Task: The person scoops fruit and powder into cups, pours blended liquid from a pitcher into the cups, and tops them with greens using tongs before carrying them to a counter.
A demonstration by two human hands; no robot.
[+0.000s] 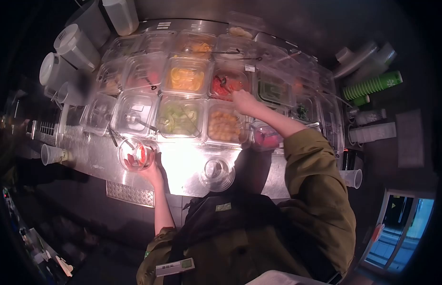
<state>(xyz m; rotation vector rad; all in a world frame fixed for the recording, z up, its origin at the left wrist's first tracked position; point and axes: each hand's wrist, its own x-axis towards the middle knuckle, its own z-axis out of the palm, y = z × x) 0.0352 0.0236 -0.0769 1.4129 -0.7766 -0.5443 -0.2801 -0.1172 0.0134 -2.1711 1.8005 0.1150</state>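
Observation:
My left hand is wrapped round a clear plastic cup with red fruit pieces inside, held at the counter's front left. My right hand reaches across to a clear container of chopped red fruit. Its fingers are closed at the container's front rim round the end of a dark utensil, whose other end lies in the fruit. Just in front are a bin of yellowish-brown round pieces and a bin of pale green slices.
Clear bins stand in rows, among them one of orange slices; several hold long-handled spoons. A clear round plastic container sits at the counter's front. White pitchers line the left, stacked green cups the right.

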